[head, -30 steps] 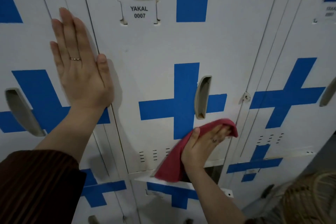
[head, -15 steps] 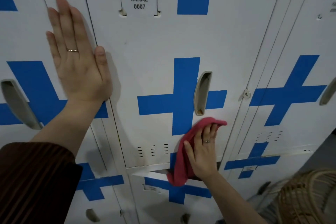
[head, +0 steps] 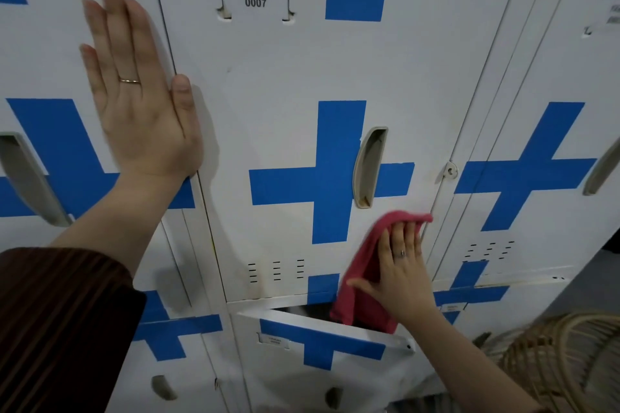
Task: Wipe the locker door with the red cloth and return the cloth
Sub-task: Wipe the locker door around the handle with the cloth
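The white locker door (head: 285,77) labelled YAKAL 0007 carries a blue cross and a recessed grey handle (head: 369,168). My right hand (head: 399,275) lies flat with fingers spread, pressing the red cloth (head: 360,282) against the door's lower right corner, below the handle. The cloth hangs down past the door's bottom edge. My left hand (head: 141,84) rests flat and empty across the seam between this door and the neighbouring locker on the left.
The lower locker door (head: 322,339) below stands ajar, its top edge tilted outward under the cloth. More white lockers with blue crosses flank both sides. A woven rattan item (head: 563,365) sits at the bottom right.
My right hand has slid the red cloth to the right along the door's lower edge and turned to point upward. The left hand stays pressed in place.
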`<state>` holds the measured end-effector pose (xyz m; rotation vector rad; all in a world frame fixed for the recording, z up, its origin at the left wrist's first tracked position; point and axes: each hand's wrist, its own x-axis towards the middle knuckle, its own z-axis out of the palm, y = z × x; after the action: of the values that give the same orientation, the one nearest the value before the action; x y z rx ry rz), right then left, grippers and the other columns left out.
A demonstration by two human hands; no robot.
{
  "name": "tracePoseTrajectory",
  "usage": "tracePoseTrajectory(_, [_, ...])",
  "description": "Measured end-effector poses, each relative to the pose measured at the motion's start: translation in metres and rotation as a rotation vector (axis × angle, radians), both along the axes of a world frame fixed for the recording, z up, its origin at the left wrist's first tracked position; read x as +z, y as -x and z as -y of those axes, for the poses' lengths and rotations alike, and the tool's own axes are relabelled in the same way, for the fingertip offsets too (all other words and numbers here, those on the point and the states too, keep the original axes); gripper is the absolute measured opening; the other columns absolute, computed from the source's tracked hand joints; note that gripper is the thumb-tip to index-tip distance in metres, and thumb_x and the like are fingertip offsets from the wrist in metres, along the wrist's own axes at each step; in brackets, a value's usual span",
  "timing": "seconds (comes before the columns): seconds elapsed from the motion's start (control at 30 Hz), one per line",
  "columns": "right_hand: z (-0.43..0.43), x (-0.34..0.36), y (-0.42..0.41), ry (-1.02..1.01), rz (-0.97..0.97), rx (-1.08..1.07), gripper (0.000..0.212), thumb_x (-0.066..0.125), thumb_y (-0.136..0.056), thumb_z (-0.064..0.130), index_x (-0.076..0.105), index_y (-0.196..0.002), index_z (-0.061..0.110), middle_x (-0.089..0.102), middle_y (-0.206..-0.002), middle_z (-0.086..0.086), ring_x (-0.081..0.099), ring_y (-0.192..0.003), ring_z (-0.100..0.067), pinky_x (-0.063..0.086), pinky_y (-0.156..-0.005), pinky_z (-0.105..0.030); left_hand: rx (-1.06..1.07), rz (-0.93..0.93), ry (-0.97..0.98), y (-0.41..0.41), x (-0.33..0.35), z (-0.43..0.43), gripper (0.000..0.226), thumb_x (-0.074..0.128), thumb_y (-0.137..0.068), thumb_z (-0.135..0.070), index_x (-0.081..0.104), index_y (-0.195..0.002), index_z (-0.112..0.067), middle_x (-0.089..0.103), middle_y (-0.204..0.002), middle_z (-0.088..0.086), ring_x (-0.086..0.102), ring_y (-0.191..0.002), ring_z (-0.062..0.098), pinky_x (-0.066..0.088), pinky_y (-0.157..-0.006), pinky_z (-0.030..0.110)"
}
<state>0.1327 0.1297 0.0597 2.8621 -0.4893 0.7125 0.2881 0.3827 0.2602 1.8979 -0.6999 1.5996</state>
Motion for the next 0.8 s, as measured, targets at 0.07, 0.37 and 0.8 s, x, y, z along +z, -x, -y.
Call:
tracePoseTrajectory(0.07, [0.006,-0.011,0.004,-0.012,-0.076,-0.038,0.096,0.008,-0.081,0.073,0.014,-0.141,-0.001,0.028,-0.138,-0.023,0.002,-0.135,-0.034,-0.010,-0.112,-0.039,-0.001,0.003,0.001,0.000,0.000,0.000,0.057,0.017,-0.097,-0.025,0.020,-0.140,0.013,0.019,-0.145,0.036,0.013,-0.136,0.048,0.002,-0.114,0.044])
tracePoseTrajectory(0.37, [0.014,0.047,-0.003,0.040,0.112,0.045,0.121,0.043,-0.064,0.079,-0.013,-0.143,0.007,0.005,-0.147,-0.017,-0.020,-0.138,-0.027,-0.012,-0.110,-0.039,0.026,-0.007,0.007,-0.006,-0.003,-0.001,0.056,0.019,-0.097,-0.025,0.021,-0.140,0.011,0.020,-0.146,0.034,0.016,-0.137,0.047,0.005,-0.113,0.046])
tracePoseTrajectory(0.8, [-0.007,0.001,-0.008,0.129,-0.153,0.088,0.145,0.077,-0.031,0.070,0.014,-0.143,0.003,0.039,-0.137,-0.023,0.012,-0.136,-0.039,0.001,-0.114,-0.045,0.015,-0.019,0.011,0.003,0.000,0.002,0.058,0.019,-0.096,-0.024,0.020,-0.140,0.012,0.019,-0.146,0.035,0.013,-0.137,0.046,0.002,-0.114,0.041])
